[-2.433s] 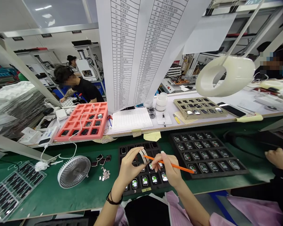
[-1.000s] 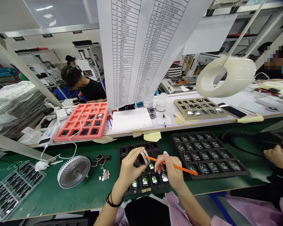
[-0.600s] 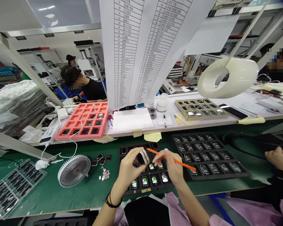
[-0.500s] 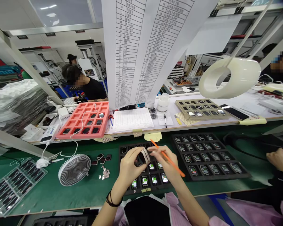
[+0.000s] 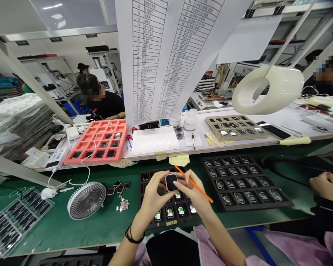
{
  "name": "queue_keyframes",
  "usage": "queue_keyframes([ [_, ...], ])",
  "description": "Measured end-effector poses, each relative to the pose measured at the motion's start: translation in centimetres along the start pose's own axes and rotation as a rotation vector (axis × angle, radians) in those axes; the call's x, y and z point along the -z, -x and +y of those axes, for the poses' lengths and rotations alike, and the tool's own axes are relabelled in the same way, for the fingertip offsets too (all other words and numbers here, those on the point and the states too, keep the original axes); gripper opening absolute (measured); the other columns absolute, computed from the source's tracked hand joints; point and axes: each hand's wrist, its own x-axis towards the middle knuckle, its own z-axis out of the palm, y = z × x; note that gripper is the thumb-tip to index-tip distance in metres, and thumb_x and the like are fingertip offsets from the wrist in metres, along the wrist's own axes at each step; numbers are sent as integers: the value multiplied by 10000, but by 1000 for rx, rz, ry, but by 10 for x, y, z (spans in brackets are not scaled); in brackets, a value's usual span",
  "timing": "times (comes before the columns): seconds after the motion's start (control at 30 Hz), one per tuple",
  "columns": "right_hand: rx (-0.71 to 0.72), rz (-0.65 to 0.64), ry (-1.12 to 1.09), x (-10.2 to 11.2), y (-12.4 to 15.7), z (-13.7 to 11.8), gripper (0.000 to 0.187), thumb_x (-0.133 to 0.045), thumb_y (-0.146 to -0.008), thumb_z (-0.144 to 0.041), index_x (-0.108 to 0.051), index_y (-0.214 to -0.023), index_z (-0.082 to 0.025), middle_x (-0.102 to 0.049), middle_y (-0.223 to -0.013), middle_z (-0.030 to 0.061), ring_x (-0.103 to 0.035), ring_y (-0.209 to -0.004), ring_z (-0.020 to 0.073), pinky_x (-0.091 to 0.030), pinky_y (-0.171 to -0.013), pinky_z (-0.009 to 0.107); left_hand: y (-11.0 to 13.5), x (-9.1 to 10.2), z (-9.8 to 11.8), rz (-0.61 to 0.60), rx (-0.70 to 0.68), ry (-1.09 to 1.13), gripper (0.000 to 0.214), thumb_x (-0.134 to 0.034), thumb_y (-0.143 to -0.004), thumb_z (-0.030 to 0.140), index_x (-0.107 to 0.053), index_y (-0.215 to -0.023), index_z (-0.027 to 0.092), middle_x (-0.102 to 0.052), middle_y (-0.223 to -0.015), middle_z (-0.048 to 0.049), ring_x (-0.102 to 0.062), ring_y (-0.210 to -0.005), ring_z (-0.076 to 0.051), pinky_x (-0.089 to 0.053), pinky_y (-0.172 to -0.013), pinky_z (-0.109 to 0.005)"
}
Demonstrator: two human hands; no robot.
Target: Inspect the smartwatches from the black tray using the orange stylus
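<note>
Smartwatch body (image 5: pixel 171 182) now lies dark screen up, turned from the edge-on pose of preceding frames, and is held between both hands just above a black foam tray (image 5: pixel 142 199) of watches with green-lit screens. Left hand (image 5: pixel 155 195): grip closed on the near side of the case. Right hand (image 5: pixel 195 194): grip together on an orange stick (image 5: pixel 194 184), fingers touching the case's other side. Stick lies slanted across that hand. Tray rests on the green-matted counter (image 5: pixel 105 221).

One head-worn camera looks forward and down; it sits close above the left hand (image 5: pixel 155 197) and right hand (image 5: pixel 195 195).
</note>
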Motion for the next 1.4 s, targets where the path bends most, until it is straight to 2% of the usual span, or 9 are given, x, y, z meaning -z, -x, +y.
queue_keyframes([
  [0.17, 3, -5, -12, 3, -2, 3, 425, -792, -722, -325, -377, -706, -233, -703, -1070, 59, -705, -920, 246, -553, -791, 371, -1, -1, 0, -14, 0, 17, 523, -701, -800, 289, -498, -1281, 258, -603, -1179, -97, -646, -934, -202, -619, -628, -290],
  [0.33, 18, 30, 37, 7, -2, 8, 389, -750, -766, -363, -389, -699, -232, -699, -1018, 63, -654, -1044, 261, -551, -802, 364, -3, -1, 3, -27, 14, 34, 433, -693, -805, 306, -557, -1213, 255, -609, -1167, -88, -648, -965, -214, -625, -648, -304],
  [0.47, -7, 5, 35, 10, -4, 8, 410, -766, -746, -364, -381, -700, -230, -700, -1023, 69, -677, -963, 251, -551, -773, 360, -4, -2, 2, -28, 143, 137, 428, -718, -778, 265, -549, -1170, 231, -641, -1122, -83, -672, -938, -210, -618, -711, -319],
  [0.6, 8, 43, 39, 13, -7, 8, 419, -757, -754, -371, -370, -675, -231, -707, -1000, 73, -687, -911, 240, -560, -731, 346, -4, -4, -5, 13, 275, 272, 449, -727, -763, 282, -498, -1144, 221, -651, -1128, -93, -694, -912, -208, -612, -691, -301],
  [0.77, 36, 102, 96, 15, -11, 7, 440, -779, -720, -397, -379, -649, -228, -708, -997, 95, -690, -926, 261, -564, -746, 363, -8, -6, -11, 25, 342, 362, 470, -698, -782, 335, -437, -1154, 216, -647, -1140, -122, -685, -961, -228, -604, -690, -299],
  [0.87, 51, 116, 107, 16, -12, 7, 435, -768, -733, -386, -371, -654, -227, -706, -1013, 95, -686, -951, 266, -558, -768, 368, -12, -5, -14, 70, 383, 348, 474, -711, -771, 337, -448, -1146, 214, -652, -1100, -108, -672, -945, -216, -581, -618, -250],
  [1.03, 57, 147, 116, 21, -15, 9, 424, -764, -737, -363, -373, -650, -225, -701, -1021, 84, -687, -939, 257, -549, -770, 360, -18, -4, -21, 90, 452, 403, 570, -712, -764, 409, -426, -1215, 210, -630, -1104, -118, -662, -822, -186, -480, -412, -168],
  [1.2, 56, 163, 99, 21, -17, 9, 418, -776, -723, -340, -384, -639, -224, -701, -991, 80, -685, -933, 257, -547, -771, 368, -19, -6, -18, 85, 493, 447, 465, -581, -858, 458, -454, -1226, 205, -659, -945, -68, -645, -609, -128, -476, -394, -187],
  [1.4, 66, 173, 98, 23, -14, 10, 397, -767, -735, -320, -394, -641, -223, -696, -994, 64, -682, -914, 236, -535, -803, 368, -16, -9, -9, 109, 461, 398, 453, -604, -854, 418, -447, -1226, 213, -663, -867, -25, -572, -486, -78, -501, -425, -204],
])
